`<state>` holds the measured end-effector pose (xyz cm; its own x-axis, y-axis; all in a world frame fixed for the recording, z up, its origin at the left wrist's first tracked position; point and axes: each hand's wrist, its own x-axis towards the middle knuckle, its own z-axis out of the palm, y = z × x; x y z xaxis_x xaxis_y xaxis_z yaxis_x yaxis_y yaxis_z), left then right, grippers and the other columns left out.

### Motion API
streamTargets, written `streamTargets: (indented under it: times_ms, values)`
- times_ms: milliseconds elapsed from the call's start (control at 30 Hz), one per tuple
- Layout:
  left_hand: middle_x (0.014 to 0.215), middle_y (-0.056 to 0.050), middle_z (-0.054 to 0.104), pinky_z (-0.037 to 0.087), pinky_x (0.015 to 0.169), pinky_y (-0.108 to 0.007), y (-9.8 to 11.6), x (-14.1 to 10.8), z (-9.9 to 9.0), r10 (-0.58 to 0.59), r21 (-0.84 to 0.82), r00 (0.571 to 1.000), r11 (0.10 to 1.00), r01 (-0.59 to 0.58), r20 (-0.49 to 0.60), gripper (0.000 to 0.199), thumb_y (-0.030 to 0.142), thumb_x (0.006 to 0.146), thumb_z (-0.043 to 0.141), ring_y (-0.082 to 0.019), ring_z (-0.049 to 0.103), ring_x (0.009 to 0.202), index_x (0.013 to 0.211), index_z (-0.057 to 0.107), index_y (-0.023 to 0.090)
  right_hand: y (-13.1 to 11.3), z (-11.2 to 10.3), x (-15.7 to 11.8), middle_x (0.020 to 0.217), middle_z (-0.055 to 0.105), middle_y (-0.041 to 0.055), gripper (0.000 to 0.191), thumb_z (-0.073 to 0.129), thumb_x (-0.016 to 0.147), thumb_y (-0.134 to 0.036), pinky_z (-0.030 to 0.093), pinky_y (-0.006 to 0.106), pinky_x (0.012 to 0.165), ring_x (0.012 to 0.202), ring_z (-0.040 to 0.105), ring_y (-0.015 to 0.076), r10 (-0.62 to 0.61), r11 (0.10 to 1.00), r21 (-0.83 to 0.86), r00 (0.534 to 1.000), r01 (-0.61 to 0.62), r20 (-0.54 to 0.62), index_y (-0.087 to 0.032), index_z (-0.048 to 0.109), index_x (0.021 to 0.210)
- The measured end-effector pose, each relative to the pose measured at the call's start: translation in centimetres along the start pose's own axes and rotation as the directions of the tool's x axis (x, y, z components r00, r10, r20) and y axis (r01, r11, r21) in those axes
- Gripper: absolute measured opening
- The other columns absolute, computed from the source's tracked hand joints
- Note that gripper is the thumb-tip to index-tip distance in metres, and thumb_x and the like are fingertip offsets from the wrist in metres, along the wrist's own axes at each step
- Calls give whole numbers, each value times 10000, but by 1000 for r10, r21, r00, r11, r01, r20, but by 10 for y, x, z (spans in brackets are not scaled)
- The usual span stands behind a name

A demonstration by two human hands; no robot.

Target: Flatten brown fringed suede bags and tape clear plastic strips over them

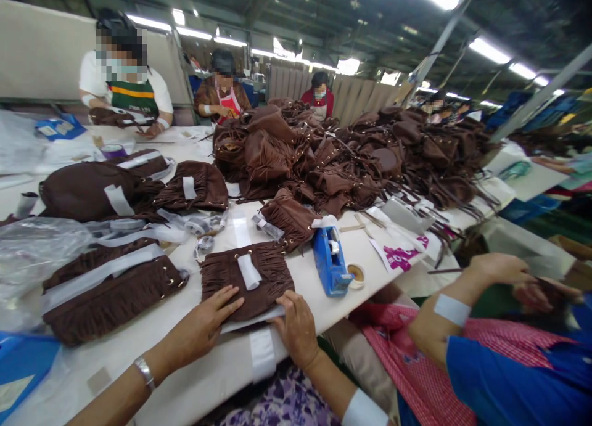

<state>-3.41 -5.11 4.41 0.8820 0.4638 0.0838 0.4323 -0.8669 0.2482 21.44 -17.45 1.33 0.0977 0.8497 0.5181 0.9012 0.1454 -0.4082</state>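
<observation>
A brown fringed leather piece (272,281) with metal eyelets lies flat at the table's front edge, a white strip (250,272) on its middle. My left hand (206,324) rests on its lower left part, fingers stretched out and apart. At its lower right corner, my right hand (296,327) has its fingers bent round the edge, where a white sheet (259,320) shows beneath the leather. Just to the right stands a blue tape dispenser (330,266). Another fringed brown bag (111,296) with a long white strip lies to the left.
A large heap of brown bags (287,148) covers the table's back. More bags (83,188) and clear plastic (41,259) are at left. A small round container (356,275) sits by the dispenser. A person in blue (509,376) works close at right; several people are behind the table.
</observation>
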Motion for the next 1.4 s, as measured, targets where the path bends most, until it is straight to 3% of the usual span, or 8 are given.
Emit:
streamTargets:
  times_ms: [200, 400, 533, 667, 800, 900, 1167, 1400]
  values:
    - [1568, -117, 360, 429, 1110, -509, 3, -1, 7, 28, 102, 1000, 994, -27, -14, 657, 478, 913, 540, -314, 331, 1444, 1498, 330, 264, 12, -10, 12, 1146, 571, 87, 331, 742, 821, -235, 509, 401, 890, 1028, 554, 250, -67, 998, 29, 986, 63, 156, -213, 566, 1100]
    - [1535, -153, 407, 450, 1098, -499, 2, 0, 32, 64, 242, 992, 970, -36, -111, 568, 434, 932, 526, -320, 355, 1432, 1449, 429, 219, 16, -14, 12, 1183, 589, 99, 399, 751, 821, -359, 477, 446, 938, 1060, 543, 265, -110, 994, 18, 965, 109, 239, -212, 588, 1155]
    - [1516, -149, 439, 475, 1075, -490, 4, -2, 34, 90, 301, 987, 953, -47, -131, 548, 405, 929, 539, -325, 377, 1419, 1436, 448, 217, 24, -19, 22, 1405, 506, 88, 611, 783, 786, -394, 325, 549, 1103, 1300, 411, 319, -197, 977, -27, 947, 210, 256, -299, 535, 1336]
    - [1463, -121, 513, 513, 1030, -487, 9, 3, 16, 82, 292, 988, 955, -41, -130, 525, 450, 912, 556, -316, 476, 1349, 1395, 496, 255, 37, -17, 28, 1417, 528, 51, 571, 732, 824, -453, 371, 495, 1089, 1310, 409, 284, -269, 962, 35, 912, 272, 309, -316, 541, 1345]
    - [1303, -105, 632, 475, 1062, -503, 26, 34, -12, -90, 134, 968, 983, 124, -236, 394, 452, 923, 530, -277, 578, 1225, 1237, 603, 225, 40, -14, 27, 1400, 548, 45, 552, 734, 816, -472, 394, 498, 1072, 1283, 437, 279, -245, 969, 56, 925, 239, 292, -322, 568, 1320]
    - [1431, -170, 520, 427, 1111, -504, 34, 65, -11, -172, 90, 929, 973, 212, -327, 550, 427, 932, 513, -295, 483, 1333, 1401, 442, 148, 37, -15, 26, 1396, 552, 52, 557, 736, 816, -464, 395, 505, 1072, 1280, 442, 285, -235, 972, 68, 930, 225, 283, -321, 567, 1327]
    - [1498, -114, 473, 437, 1127, -413, 3, 66, 37, -51, 168, 984, 983, 80, -173, 610, -21, 827, 362, -227, 394, 1414, 1401, 470, 153, 40, -17, 30, 1376, 565, 48, 529, 738, 813, -469, 407, 492, 1059, 1262, 461, 284, -222, 974, 113, 927, 196, 303, -328, 587, 1300]
    - [1489, -98, 487, 434, 1125, -402, 3, 62, 31, -89, 54, 985, 994, 98, -146, 486, 79, 914, 374, -209, 392, 1415, 1372, 512, 169, 38, -21, 35, 1380, 554, 47, 517, 752, 816, -413, 397, 483, 1067, 1270, 451, 288, -191, 980, 118, 916, 159, 352, -313, 581, 1293]
